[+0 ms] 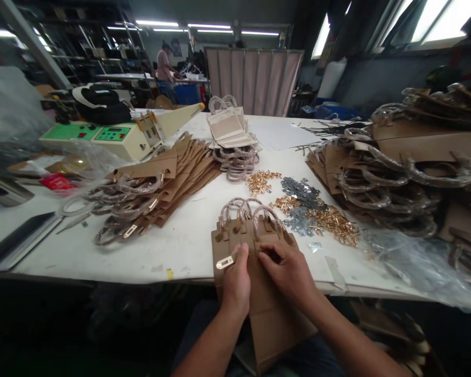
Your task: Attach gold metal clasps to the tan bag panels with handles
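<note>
At the left end of your desk (180,255), a black notebook (21,242) lies by the front edge, with a metal cylinder (6,188) behind it at the left edge. Farther back are a red packet (57,183) and a cream machine with green control panels (129,141). To the right of these, a fanned pile of brown bag panels (188,175) points its plastic-wrapped handles (135,210) toward you. A yellow scrap (170,274) sits at the front edge.

Your left hand (237,283) is closed around the brown handbag pieces (277,327) at the middle of the front edge, thumb on top; their handles lie on the desk and their lower part hangs over your lap. A gold slotted plate (224,263) shows beside that thumb. Behind, toward the back edge, stands a stack of cream panels (228,128).

Your right hand (288,268) has its fingertips drawn together against the top piece, below a handle; you cannot tell whether they grip anything. Just beyond it lie gold fittings (337,225) and grey metal plates (304,192). Toward the right end, a tall pile of brown panels (416,139) rises, with a clear plastic bag (419,262) near the front edge.
</note>
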`<action>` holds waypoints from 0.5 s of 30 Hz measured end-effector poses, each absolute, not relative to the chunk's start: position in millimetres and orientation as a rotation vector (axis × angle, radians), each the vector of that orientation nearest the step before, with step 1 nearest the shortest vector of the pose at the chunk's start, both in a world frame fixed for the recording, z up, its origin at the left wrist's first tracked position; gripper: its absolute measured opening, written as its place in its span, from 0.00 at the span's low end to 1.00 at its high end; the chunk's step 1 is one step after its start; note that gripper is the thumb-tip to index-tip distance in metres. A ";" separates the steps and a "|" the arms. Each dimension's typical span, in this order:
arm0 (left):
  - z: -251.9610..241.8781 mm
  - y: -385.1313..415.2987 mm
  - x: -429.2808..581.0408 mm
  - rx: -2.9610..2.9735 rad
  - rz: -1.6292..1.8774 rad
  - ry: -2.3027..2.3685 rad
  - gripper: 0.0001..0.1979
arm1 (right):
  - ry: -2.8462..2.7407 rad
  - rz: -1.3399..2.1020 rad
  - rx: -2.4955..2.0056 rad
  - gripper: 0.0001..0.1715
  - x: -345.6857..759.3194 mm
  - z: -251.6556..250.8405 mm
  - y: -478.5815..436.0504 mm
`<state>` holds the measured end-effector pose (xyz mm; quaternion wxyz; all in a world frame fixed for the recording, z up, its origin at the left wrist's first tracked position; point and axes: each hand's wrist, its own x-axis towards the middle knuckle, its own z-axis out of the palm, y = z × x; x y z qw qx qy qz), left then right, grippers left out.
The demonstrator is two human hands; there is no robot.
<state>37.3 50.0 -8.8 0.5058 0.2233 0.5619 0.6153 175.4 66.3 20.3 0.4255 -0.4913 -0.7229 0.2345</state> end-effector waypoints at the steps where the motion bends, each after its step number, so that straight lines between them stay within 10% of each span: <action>1: -10.6 49.7 36.9 0.562 1.474 1.369 0.15 | -1.841 0.575 -1.236 0.08 174.6 24.4 66.4; 15: -0.3 41.5 34.0 0.714 1.302 1.403 0.19 | -1.849 0.604 -1.325 0.08 158.9 37.4 65.9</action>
